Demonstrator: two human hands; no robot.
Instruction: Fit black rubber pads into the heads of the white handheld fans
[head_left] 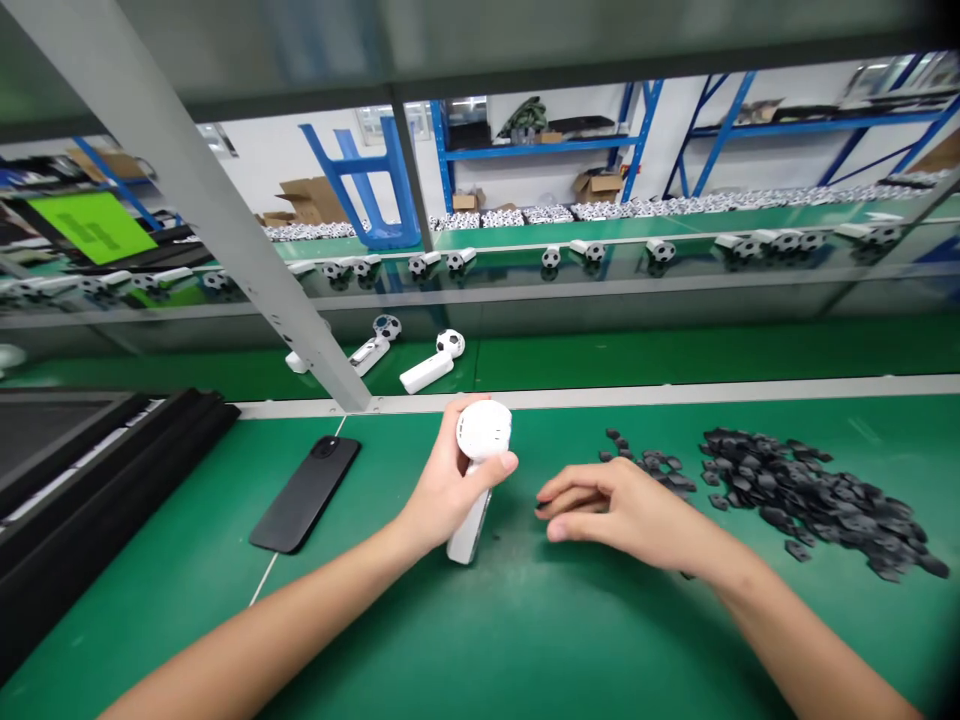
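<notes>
My left hand (442,490) is wrapped round a white handheld device with a round head (484,430), its thumb across the neck. The handle points down towards the green table, and small slots show in the head. To the right, my right hand (615,510) hovers with curved fingers above the tabletop. A small black piece (541,506) shows at its fingertips, partly hidden. Beyond that hand lie a few loose black pieces (664,470), and a bigger pile of black pieces (817,495) spreads to the right.
A black phone (306,495) lies left of my left arm. Past the metal rail, a white device with a football-patterned head (427,372) rests on the green belt near a slanting metal post (225,230). More such devices line the ledge behind. A black-edged frame (97,480) stands at left.
</notes>
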